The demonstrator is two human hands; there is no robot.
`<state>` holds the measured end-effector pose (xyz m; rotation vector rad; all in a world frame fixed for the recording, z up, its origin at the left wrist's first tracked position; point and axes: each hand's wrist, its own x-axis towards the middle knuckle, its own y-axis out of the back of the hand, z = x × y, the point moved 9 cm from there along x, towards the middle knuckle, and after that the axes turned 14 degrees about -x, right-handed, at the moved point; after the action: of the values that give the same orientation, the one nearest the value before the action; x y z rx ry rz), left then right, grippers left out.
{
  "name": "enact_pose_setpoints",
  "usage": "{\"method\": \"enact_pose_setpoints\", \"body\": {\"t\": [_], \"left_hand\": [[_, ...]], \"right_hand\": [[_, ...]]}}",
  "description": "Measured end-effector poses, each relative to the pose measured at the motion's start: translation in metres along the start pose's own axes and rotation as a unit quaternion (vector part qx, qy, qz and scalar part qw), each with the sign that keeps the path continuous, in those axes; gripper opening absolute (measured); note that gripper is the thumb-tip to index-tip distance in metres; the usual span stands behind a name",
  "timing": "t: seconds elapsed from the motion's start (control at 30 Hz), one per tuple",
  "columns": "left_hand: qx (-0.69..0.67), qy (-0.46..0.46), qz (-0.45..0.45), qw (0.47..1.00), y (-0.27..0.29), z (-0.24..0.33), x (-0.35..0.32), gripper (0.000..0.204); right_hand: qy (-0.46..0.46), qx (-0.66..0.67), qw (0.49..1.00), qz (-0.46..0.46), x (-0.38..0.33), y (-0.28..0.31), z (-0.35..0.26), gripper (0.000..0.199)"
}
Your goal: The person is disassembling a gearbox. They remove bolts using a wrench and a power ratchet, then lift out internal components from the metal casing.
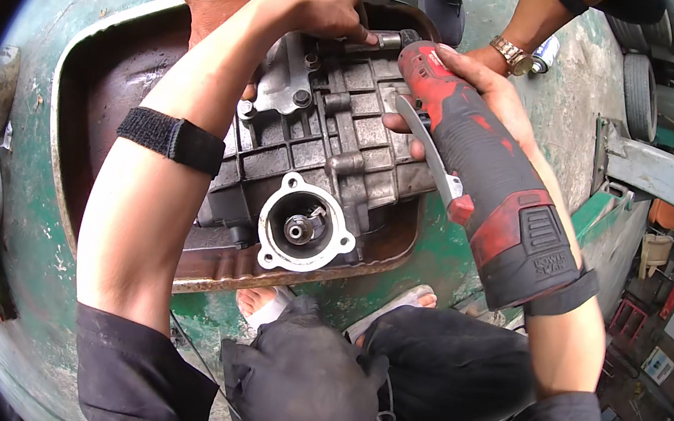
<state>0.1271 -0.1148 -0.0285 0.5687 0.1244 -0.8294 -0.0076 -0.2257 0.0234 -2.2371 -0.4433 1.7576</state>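
Note:
My right hand [491, 94] is wrapped round a red and black cordless ratchet [486, 162], its head pointing away from me and its battery end near my forearm. At the ratchet's head is a silver socket [388, 41]. My left hand [330, 11] is curled at the far side, with a fingertip against the socket's end; what else its fingers hold is hidden. Below both hands lies a ribbed metal gearbox housing [303, 145]. Its round three-lobed flange [307, 223] faces up, showing a shaft inside. Bolts [303, 98] sit on a bracket near my left forearm.
The housing rests in a worn brown tray [119, 76] on a green floor. Opposite me, a co-worker's hand [209, 16] reaches in at left, another, with a wristwatch [511, 56], at right. A spray can [546, 54], tyres [639, 96] and a grey metal arm [673, 176] stand at right.

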Motion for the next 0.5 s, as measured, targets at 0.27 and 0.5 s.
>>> {"method": "enact_pose_setpoints", "body": {"t": [0.27, 0.5], "left_hand": [[0.099, 0.013, -0.019, 0.995, -0.006, 0.003, 0.007, 0.034], [0.064, 0.041, 0.011, 0.997, 0.005, 0.004, -0.004, 0.030]], "right_hand": [[0.219, 0.144, 0.957, -0.126, -0.005, -0.027, 0.032, 0.056], [0.076, 0.007, 0.995, -0.061, 0.001, 0.007, 0.041, 0.052]]}}
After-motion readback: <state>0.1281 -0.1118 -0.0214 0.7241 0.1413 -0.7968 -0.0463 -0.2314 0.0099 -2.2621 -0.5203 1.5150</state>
